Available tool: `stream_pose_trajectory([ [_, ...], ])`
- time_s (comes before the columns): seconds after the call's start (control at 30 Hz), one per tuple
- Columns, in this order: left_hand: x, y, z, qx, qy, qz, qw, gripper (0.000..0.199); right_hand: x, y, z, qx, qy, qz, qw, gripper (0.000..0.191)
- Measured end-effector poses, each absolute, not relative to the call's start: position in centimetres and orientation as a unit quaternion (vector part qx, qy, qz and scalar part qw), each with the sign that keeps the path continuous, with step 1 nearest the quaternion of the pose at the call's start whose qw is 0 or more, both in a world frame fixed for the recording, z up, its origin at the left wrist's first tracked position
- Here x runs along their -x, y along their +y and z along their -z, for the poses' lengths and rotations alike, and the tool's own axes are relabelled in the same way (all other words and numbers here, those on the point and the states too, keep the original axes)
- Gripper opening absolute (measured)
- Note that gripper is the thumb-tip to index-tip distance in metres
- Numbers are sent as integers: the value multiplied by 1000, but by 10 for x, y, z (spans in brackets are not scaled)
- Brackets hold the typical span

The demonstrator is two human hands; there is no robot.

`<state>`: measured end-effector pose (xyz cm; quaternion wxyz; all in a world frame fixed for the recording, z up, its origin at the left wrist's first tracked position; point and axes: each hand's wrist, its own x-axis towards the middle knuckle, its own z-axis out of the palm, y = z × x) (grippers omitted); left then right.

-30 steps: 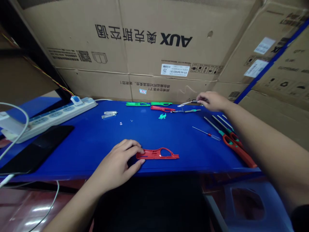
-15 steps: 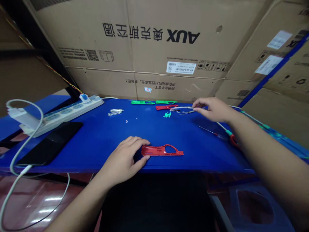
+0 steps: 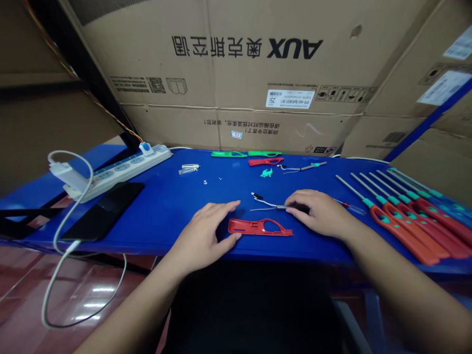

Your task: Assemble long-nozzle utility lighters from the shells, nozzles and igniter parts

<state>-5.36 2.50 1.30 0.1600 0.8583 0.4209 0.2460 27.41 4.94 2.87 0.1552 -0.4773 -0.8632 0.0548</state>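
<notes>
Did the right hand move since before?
Yes. The right hand came nearer the person, away from the cardboard box, and is now beside the red shell.

The left hand (image 3: 201,236) and right hand (image 3: 320,212) are down near the front of the blue table (image 3: 155,221), with the red plastic shell (image 3: 258,227) right between them and a thin wire piece (image 3: 269,206) at the right fingers! Out to the right, a small screwdriver (image 3: 348,207) and then the row of long lighters (image 3: 405,221) stand in the way. To the left, there's a passage between the shell and the phone (image 3: 105,210), running back past the glass tubes (image 3: 189,168). Farther back, the green shells (image 3: 228,154) line the edge, and the cardboard boxes (image 3: 236,73) wall off the table!
</notes>
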Motion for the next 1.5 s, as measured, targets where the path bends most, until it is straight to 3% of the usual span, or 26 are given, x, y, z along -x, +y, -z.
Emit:
stream_pose_trajectory([
  [0.43, 36, 25, -30, -850, 402, -321, 113, 28, -259, 8, -54, 422, -869, 15, 258, 14],
  [0.77, 33, 23, -23, -890, 359, -244, 140, 39, -280, -10, -23, 421, -880, -34, 216, 21],
  [1.03, 26, 30, -24, -906, 350, -197, 136, 46, -280, -8, -14, 452, -847, -108, 257, 20],
  [1.5, -17, 23, -26, -921, 269, -269, 88, 23, -266, -27, -31, 441, -847, -75, 289, 26],
])
